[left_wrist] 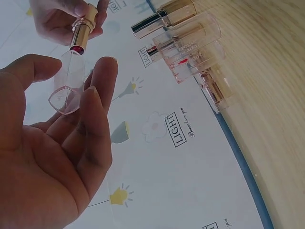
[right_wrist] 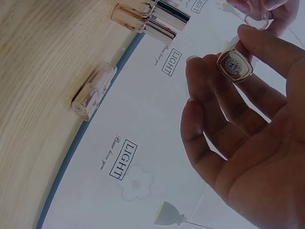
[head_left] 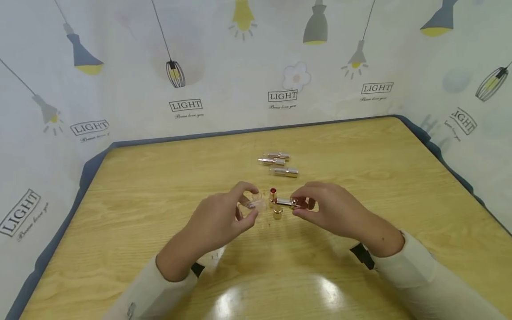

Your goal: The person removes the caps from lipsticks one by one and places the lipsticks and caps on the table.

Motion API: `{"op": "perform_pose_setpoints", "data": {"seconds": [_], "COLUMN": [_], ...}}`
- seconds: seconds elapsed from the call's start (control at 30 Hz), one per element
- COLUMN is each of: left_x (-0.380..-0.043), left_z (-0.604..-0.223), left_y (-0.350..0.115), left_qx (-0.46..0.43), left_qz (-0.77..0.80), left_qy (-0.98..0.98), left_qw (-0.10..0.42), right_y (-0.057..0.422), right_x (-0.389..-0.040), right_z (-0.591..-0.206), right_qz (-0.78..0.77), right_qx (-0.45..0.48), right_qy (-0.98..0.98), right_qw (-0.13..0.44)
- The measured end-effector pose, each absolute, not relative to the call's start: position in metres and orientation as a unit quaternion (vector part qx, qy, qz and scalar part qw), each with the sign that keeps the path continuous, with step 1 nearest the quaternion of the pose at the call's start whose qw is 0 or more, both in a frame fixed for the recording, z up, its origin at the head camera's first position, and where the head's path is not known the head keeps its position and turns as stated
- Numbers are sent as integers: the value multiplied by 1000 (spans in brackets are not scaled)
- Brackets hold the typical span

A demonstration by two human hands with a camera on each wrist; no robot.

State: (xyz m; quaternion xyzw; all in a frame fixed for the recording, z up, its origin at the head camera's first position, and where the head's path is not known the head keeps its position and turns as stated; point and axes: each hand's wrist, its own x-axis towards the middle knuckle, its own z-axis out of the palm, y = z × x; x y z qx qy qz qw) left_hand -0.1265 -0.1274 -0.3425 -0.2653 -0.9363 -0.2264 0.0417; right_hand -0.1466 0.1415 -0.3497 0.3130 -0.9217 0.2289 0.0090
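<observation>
In my left hand (head_left: 224,215) I pinch a clear lipstick cap (left_wrist: 66,98) between thumb and fingers. My right hand (head_left: 330,206) holds a shiny gold lipstick tube (left_wrist: 82,36) by its base, whose round label (right_wrist: 233,67) shows in the right wrist view. In the left wrist view the tube's dark red end lines up with the cap and sits right at its mouth. Between the hands on the table, a red-tipped lipstick (head_left: 273,192) stands uncapped. A small gold piece (head_left: 277,214) is just in front of it.
Beyond the hands lie three capped lipsticks: a far one (head_left: 278,155), a middle one (head_left: 272,162) and a near one (head_left: 286,172). The wooden table (head_left: 160,178) meets a lamp-printed backdrop (head_left: 232,89) along a blue border.
</observation>
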Motion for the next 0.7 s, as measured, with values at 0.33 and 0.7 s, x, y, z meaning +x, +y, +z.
{"op": "perform_pose_setpoints", "data": {"seconds": [0.33, 0.7], "left_x": [-127, -128], "left_z": [-341, -343], "left_y": [-129, -128], "left_qx": [-251, -230], "left_qz": [-237, -225], "left_qy": [-938, -947], "left_qw": [24, -11], "right_y": [142, 141], "right_x": [-149, -151], "right_z": [-351, -353], "right_qz": [235, 236], "right_qx": [307, 311], "right_qy": [-922, -920], "right_qw": [-7, -12]}}
